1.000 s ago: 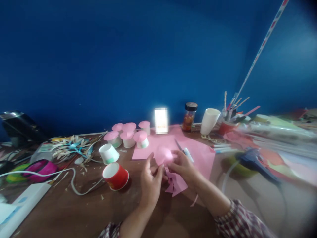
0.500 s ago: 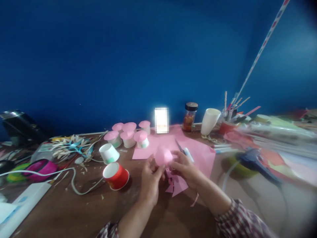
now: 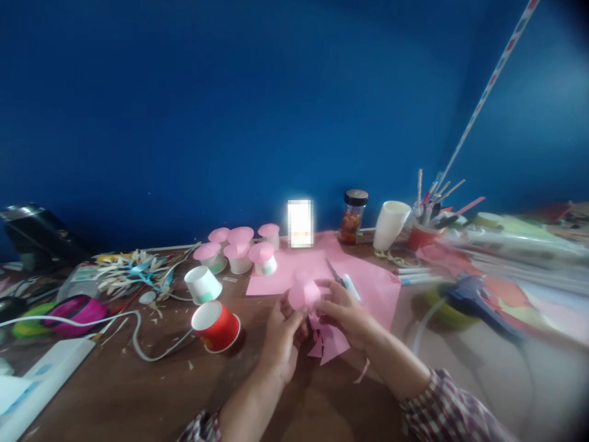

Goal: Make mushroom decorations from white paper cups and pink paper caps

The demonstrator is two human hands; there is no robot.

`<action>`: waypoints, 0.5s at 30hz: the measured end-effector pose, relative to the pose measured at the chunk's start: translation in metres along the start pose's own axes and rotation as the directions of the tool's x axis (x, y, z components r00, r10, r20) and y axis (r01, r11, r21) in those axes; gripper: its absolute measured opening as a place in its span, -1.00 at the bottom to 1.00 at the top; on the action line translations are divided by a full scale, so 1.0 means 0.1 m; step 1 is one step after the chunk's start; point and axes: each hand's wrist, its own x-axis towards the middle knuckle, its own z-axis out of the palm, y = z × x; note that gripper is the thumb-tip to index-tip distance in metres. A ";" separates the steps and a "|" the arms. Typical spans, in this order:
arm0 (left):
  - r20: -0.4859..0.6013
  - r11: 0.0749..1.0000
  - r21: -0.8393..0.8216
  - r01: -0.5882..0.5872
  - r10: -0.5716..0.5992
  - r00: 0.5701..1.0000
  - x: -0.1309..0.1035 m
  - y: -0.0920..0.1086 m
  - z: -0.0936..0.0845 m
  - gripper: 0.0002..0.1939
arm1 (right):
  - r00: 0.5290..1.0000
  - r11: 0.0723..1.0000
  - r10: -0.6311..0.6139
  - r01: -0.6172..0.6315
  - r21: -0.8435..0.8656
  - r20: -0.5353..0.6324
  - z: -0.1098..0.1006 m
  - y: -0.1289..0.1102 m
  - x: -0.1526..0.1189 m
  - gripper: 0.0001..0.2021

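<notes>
Between my two hands is a small pink paper cone (image 3: 304,291). My left hand (image 3: 281,334) grips its left side, thumb and fingers closed on the rim. From the right, my right hand (image 3: 343,313) pinches the opposite edge. Cut pink paper scraps (image 3: 332,344) lie just below the hands. Behind them a large pink sheet (image 3: 304,261) is spread out, with scissors (image 3: 335,271) on its right part. Several white paper cups topped with pink cones (image 3: 262,253) stand to the left of the sheet. Nearer are a bare white cup (image 3: 202,285) and a red paper cup (image 3: 215,326), both tilted.
A jar with a black lid (image 3: 353,216) and a white vase-like cup (image 3: 391,226) stand by the wall. A glue gun (image 3: 481,304) lies at right, near a pot of brushes (image 3: 423,233). A white cable (image 3: 138,337) and power strip (image 3: 48,383) are at left.
The pink cone has turned and tipped slightly between my fingers. Both hands stay in nearly the same place; everything else is unmoved.
</notes>
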 end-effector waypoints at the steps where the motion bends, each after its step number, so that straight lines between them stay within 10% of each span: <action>1: 0.010 1.000 0.004 0.002 -0.002 1.000 0.00 0.00 0.00 -0.40 | 1.000 1.000 -0.001 0.001 0.004 0.002 0.00 0.00 0.00 -0.49; 15: -0.051 0.995 0.086 -0.054 0.059 0.997 -0.01 0.02 0.01 -0.22 | 1.000 0.999 -0.019 0.020 0.037 -0.014 0.03 -0.01 0.00 -0.46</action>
